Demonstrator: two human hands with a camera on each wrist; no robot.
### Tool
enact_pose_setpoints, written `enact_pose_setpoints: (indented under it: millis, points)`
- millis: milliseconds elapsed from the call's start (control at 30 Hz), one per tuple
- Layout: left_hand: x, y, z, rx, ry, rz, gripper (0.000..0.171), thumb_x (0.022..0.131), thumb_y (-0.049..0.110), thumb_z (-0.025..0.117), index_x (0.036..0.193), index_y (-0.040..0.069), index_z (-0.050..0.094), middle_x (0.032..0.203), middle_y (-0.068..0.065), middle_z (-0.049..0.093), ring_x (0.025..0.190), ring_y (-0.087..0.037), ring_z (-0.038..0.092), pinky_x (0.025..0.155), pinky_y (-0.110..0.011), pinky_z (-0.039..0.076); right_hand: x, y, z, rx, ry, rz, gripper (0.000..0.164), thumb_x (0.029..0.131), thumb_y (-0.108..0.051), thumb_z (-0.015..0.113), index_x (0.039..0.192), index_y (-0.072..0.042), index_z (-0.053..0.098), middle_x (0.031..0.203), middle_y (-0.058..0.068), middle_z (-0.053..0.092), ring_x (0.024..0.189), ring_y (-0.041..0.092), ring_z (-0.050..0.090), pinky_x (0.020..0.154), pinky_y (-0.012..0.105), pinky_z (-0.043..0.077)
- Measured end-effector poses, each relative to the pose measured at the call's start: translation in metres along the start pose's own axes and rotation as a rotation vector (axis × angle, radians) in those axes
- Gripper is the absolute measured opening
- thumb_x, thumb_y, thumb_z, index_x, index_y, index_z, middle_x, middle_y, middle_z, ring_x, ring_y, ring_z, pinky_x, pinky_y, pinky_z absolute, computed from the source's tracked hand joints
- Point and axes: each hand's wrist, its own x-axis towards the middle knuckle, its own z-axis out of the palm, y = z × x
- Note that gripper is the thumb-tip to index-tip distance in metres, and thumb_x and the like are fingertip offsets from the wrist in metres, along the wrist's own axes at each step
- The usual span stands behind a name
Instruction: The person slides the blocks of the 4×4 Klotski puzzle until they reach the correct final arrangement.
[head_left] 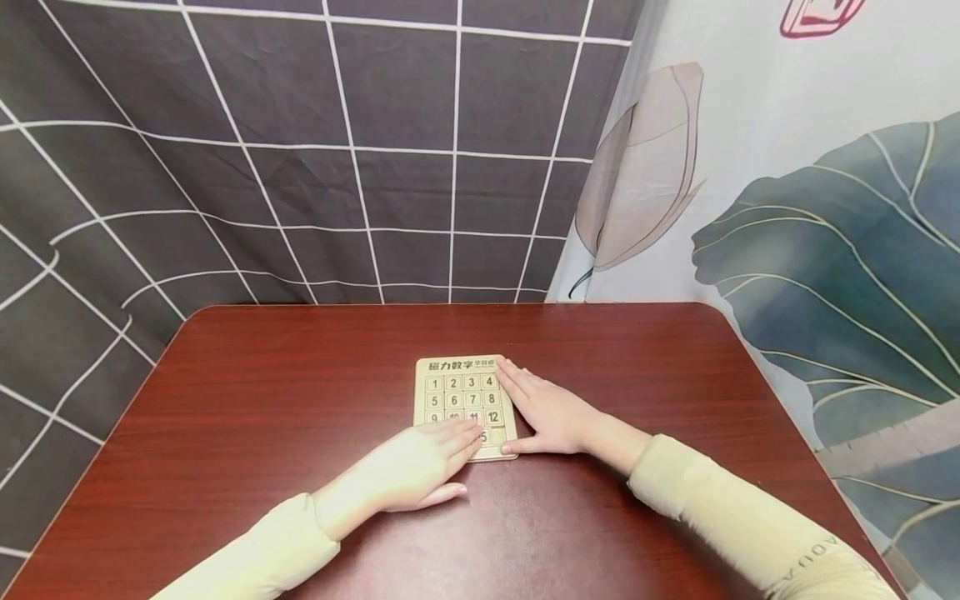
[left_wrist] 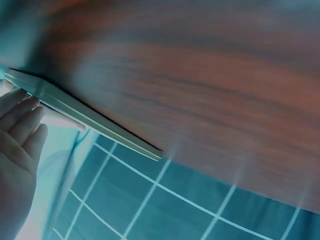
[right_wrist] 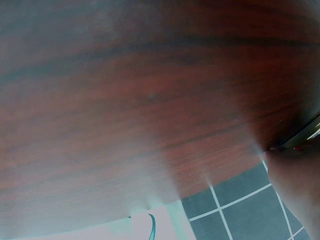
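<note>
A cream number sliding puzzle (head_left: pixel 453 392) lies flat on the table, its numbered tiles in rows under a printed heading. Over its lower left part my left hand (head_left: pixel 416 462) lies with straight fingers, hiding some bottom tiles. The thumb of that hand sticks out below the board. Along the right edge rests my right hand (head_left: pixel 558 417), fingers extended toward the top right corner and thumb at the bottom right corner. In the left wrist view the puzzle (left_wrist: pixel 90 115) appears edge-on beside my left fingers (left_wrist: pixel 22 117). Only part of my right hand (right_wrist: pixel 295 175) shows in the right wrist view.
The reddish-brown wooden table (head_left: pixel 300 358) has rounded far corners. Behind it hangs a dark curtain with a white grid (head_left: pixel 397 192). To the right is a pale curtain with large leaf prints (head_left: pixel 825 275).
</note>
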Motion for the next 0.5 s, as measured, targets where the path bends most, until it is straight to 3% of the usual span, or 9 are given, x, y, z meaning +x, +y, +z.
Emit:
enact_pose_setpoints:
  millis: [200, 500]
  points:
    - [-0.015, 0.0, 0.001, -0.014, 0.016, -0.015, 0.062, 0.103, 0.049, 0.062, 0.146, 0.004, 0.062, 0.154, -0.011, 0.062, 0.143, -0.023, 0.06, 0.121, -0.037, 0.049, -0.002, -0.001, 0.001, 0.002, -0.003, 0.007, 0.114, 0.094, -0.065, 0.068, 0.168, 0.005, 0.016, 0.179, 0.02, 0.009, 0.165, 0.034, 0.021, 0.134, 0.05, 0.029]
    - [-0.023, -0.003, -0.002, -0.027, 0.014, -0.036, 0.063, 0.103, 0.049, 0.063, 0.147, 0.004, 0.061, 0.154, -0.011, 0.061, 0.143, -0.024, 0.06, 0.121, -0.038, 0.05, 0.0, -0.001, 0.003, -0.007, 0.011, -0.005, 0.114, 0.094, -0.065, 0.068, 0.168, 0.005, 0.017, 0.179, 0.02, 0.01, 0.165, 0.034, 0.021, 0.133, 0.05, 0.03]
